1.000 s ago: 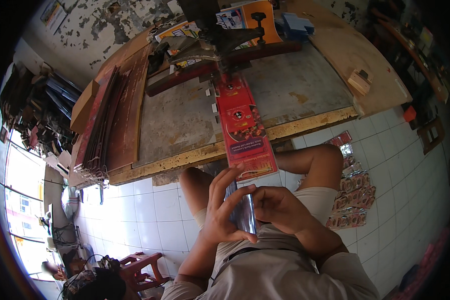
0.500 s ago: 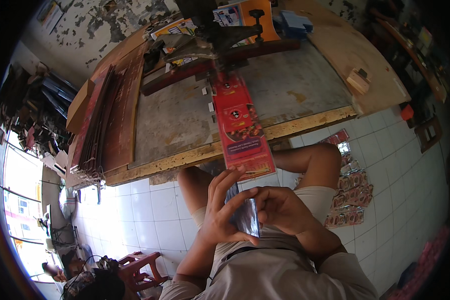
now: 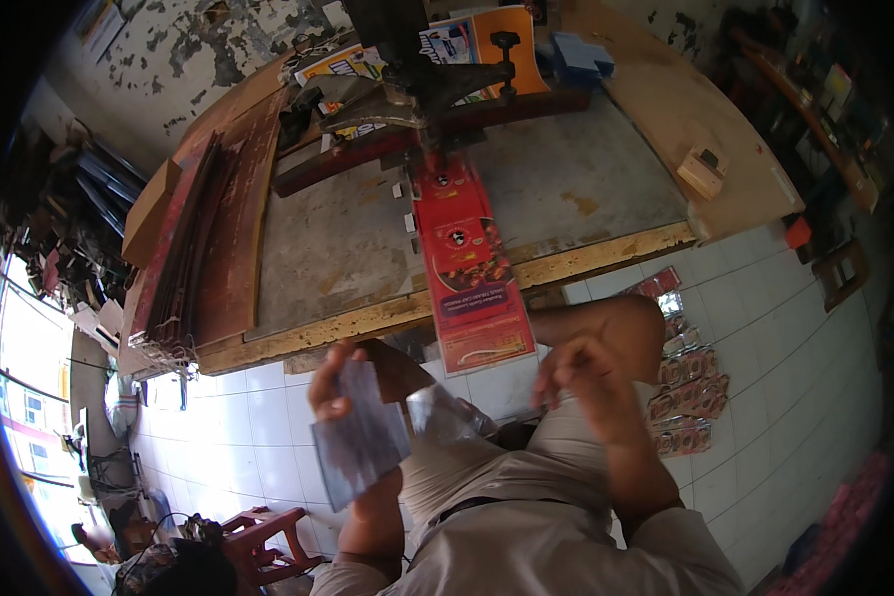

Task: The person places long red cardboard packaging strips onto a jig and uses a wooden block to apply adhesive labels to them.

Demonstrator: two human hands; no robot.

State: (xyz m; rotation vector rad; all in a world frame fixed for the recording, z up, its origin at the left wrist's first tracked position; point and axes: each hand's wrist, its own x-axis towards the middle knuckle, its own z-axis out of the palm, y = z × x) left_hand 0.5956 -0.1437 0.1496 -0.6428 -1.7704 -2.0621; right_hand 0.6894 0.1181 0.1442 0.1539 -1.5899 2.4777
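Note:
My left hand (image 3: 332,383) grips a thin stack of clear, greyish plastic sheets (image 3: 362,437), held tilted over the left thigh. Beside it a crumpled piece of clear plastic (image 3: 449,417) shows above my lap; whether it touches the stack I cannot tell. My right hand (image 3: 584,375) is raised over the right thigh, somewhat blurred, its fingers bent and apart with nothing visible in them. Between the hands and farther off, a long red printed strip (image 3: 467,260) lies on the worktable (image 3: 348,248) and hangs over its front edge.
A dark metal clamp with a red crossbar (image 3: 368,154) spans the strip's far end. Brown boards (image 3: 204,238) stand at the left, and a small wooden block (image 3: 703,173) sits at the right. Printed packets (image 3: 685,382) lie on the tiled floor; a red stool (image 3: 263,536) stands lower left.
My hands, which were together around the plastic, have separated. The left moved left with the stack, the right moved away to the right, and a loose clear piece now shows between them.

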